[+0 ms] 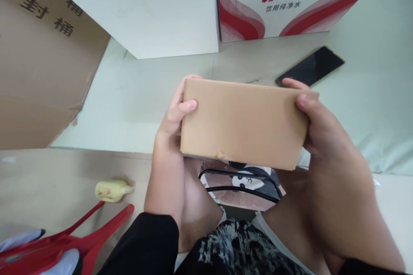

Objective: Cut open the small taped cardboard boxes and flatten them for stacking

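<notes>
Background carton (290,8) reads 娃哈哈; left hand (174,114), right hand (321,131) grip blank box (245,122).

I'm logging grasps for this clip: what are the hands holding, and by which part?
Both hold one brown cardboard box by its short ends: the left hand grips the left end, the right hand the right end.

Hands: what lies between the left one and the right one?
A flat brown cardboard box; the left hand and right hand grip its short ends. The head view shows it.
</notes>
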Action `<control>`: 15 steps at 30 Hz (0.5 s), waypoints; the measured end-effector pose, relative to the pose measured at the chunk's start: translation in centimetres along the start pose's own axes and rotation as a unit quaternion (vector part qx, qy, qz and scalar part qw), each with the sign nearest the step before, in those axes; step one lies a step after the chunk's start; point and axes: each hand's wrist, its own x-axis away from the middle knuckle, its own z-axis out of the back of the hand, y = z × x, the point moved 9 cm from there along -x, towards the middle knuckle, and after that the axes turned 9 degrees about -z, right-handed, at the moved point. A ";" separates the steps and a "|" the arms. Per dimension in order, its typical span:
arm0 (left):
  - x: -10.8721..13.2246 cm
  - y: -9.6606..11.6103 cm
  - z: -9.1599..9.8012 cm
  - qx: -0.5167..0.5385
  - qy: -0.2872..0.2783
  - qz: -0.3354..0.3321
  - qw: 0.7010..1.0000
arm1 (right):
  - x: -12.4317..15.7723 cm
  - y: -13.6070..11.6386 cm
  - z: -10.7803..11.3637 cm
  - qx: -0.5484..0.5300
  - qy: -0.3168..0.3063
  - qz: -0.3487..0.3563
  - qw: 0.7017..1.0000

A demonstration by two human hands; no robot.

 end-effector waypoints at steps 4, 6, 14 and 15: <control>-0.2 -1.5 2.0 0.023 0.101 0.088 0.991 | 1.2 -2.1 -1.8 0.089 -0.146 0.201 0.964; -0.5 -2.2 2.9 0.007 0.122 0.110 0.986 | 2.9 -2.8 -2.9 0.190 -0.212 0.316 0.905; -0.2 -4.2 2.7 -0.025 0.121 0.152 0.981 | 6.6 -5.1 -3.1 0.288 -0.082 0.476 0.827; -0.2 -4.0 2.4 -0.049 0.107 0.141 0.983 | 6.9 -5.2 -3.1 0.292 -0.053 0.454 0.840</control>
